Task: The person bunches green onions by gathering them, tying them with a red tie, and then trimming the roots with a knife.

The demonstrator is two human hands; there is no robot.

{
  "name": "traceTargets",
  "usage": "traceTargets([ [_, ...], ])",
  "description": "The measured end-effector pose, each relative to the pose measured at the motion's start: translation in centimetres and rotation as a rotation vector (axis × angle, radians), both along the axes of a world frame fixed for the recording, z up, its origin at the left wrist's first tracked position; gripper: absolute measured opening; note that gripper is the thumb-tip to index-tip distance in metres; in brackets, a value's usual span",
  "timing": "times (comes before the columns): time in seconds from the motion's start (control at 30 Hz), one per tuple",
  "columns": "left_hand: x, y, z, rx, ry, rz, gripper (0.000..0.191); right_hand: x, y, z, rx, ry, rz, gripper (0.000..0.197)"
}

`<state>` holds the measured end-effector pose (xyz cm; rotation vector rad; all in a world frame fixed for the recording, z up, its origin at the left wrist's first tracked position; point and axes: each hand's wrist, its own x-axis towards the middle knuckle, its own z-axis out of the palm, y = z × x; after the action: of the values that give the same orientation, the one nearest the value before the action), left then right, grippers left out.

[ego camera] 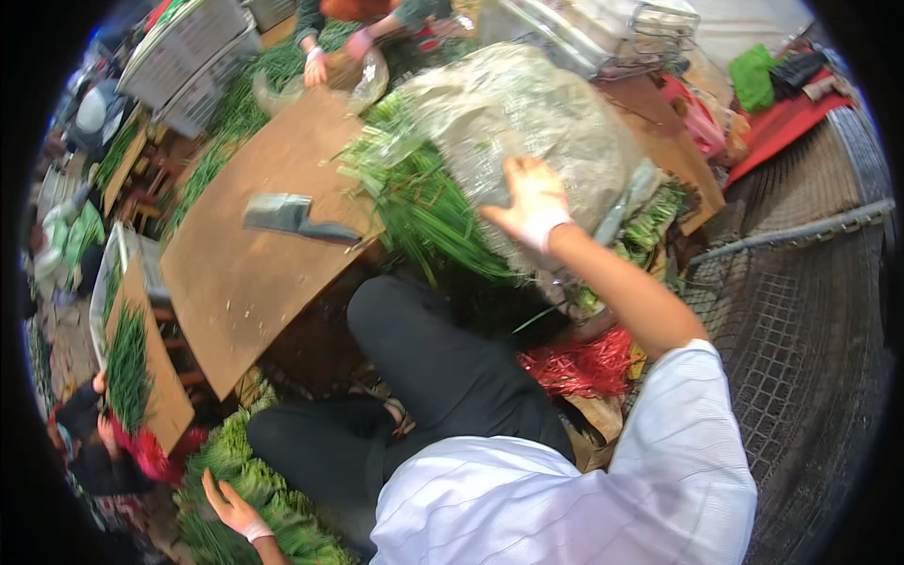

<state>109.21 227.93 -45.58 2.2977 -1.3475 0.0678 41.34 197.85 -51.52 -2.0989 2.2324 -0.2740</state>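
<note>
My right hand (pixel 533 198), in a thin glove, is spread over a pale woven plastic sack (pixel 586 127). Whether its palm presses on the sack or hovers just above, I cannot tell. From under the sack's left edge spill long green stalks like chives or scallions (pixel 431 205). A cleaver (pixel 296 219) with a dark handle lies flat on a brown board (pixel 282 155) to the left of the stalks. My left hand (pixel 233 505), gloved too, has its fingers apart at my left side. Near it are piled bundles of greens (pixel 275 487); nothing shows in that hand.
Across the board, a co-worker's gloved hands (pixel 318 67) are at a clear plastic bag. White crates (pixel 191 63) stand stacked at the far left. Red plastic strips (pixel 583 364) lie by my right knee. A dark mesh barrier (pixel 777 332) runs along my right.
</note>
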Motion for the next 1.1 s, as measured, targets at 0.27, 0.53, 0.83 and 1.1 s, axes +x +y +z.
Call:
traceTargets([
  [0.27, -36.8, -20.7, -0.6, 0.217, 1.677, -0.530, 0.052, -3.9, -1.5, -0.2, -0.189, -0.356, -0.145, 0.026],
  [0.53, -49.4, -29.4, -11.1, 0.523, 1.572, 0.054, 0.114, -21.6, -3.1, 9.8, -0.513, -0.402, -0.213, 0.033],
  [0.83, -53.1, -31.6, -14.7, 0.451, 1.552, -0.093, 0.124, -41.0, -6.9, 15.7, -0.608, -0.163, -0.402, 0.039],
  [1.1, -52.5, -31.7, -14.4, 0.453, 1.582, -0.219, 0.091, -22.6, 2.8, 10.8, -0.658, 0.481, 0.386, 0.050],
])
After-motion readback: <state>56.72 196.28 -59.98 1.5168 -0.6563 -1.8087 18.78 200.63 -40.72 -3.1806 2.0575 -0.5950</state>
